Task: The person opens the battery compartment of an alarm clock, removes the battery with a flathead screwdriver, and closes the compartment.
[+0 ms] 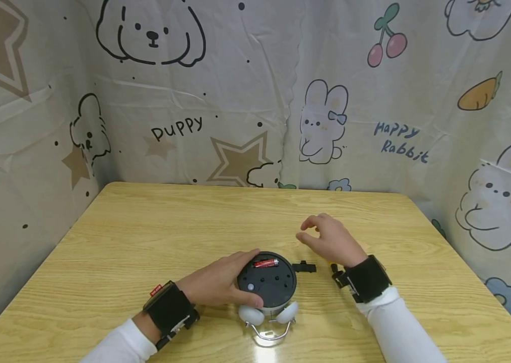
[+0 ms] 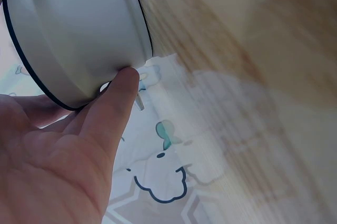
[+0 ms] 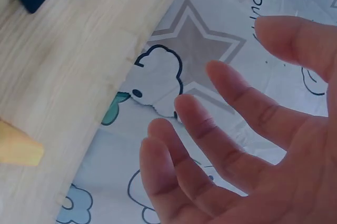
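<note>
A twin-bell alarm clock (image 1: pixel 278 294) lies on its face with its black back up and its two white bells (image 1: pixel 250 315) and silver handle toward me. My left hand (image 1: pixel 219 282) grips its left side, thumb along the near rim and fingers at the far one. In the left wrist view, fingers press against the pale casing (image 2: pixel 79 29). A red battery (image 1: pixel 266 263) sits at the slot in the clock's back. To the right of the clock lies a black battery cover (image 1: pixel 304 266). Raised beyond that cover, my right hand (image 1: pixel 332 239) holds nothing, its fingers loosely bent.
A yellow object (image 3: pixel 20 145) lies on the table, mostly hidden by my right wrist in the head view. The wooden table (image 1: pixel 160 217) ends at a printed cloth (image 1: pixel 237 101) hung behind and along the sides.
</note>
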The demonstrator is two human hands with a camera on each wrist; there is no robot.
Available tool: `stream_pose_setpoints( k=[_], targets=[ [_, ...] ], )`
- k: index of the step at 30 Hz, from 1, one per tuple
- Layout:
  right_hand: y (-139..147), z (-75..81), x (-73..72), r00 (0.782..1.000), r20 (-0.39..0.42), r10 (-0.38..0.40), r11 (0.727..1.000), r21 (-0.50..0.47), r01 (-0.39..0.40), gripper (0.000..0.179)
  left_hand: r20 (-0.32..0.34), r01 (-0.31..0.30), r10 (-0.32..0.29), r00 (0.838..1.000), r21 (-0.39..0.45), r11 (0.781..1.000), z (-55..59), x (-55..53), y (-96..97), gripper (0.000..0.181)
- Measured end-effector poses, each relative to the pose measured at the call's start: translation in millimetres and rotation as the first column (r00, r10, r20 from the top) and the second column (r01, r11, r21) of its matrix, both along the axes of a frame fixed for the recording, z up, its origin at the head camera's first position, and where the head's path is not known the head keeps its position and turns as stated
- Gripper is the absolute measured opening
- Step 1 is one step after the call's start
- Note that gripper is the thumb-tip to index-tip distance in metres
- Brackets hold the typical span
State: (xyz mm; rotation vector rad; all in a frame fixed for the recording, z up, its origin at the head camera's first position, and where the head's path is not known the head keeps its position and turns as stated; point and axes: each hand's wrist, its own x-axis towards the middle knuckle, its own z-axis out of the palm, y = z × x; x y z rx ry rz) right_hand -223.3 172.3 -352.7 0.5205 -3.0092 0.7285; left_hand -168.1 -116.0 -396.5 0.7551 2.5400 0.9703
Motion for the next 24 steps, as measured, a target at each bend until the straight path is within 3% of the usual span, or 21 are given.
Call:
stream_pose_setpoints(
  k=[10, 15, 20, 24],
  targets=[
    [-12.8, 2.3, 8.6, 0.995, -0.083, 0.054, 0.998, -0.034, -0.057, 0.02, 0.007, 0.001, -0.001, 1.0, 0.001, 1.0, -1.6, -1.7, -0.5, 0.115],
    [-20.1, 1.2, 11.2, 0.988, -0.093, 0.127, 0.989, -0.058, -0.133, 0.018, 0.004, 0.002, -0.002, 1.0, 0.004, 1.0, -2.0, -1.8, -1.1, 0.114],
    [-28.8, 1.0, 16.0, 0.96, -0.143, 0.24, 0.968, -0.039, -0.247, 0.018, 0.009, 0.008, -0.008, 1.0, 0.018, 1.0, -0.8, -1.3, -1.1, 0.113],
    [-35.8, -0.9, 20.3, 0.925, -0.18, 0.333, 0.94, -0.015, -0.341, 0.017, 0.018, 0.022, -0.022, 1.0, 0.025, 0.999, -0.3, -1.8, -1.1, 0.112]
  ],
)
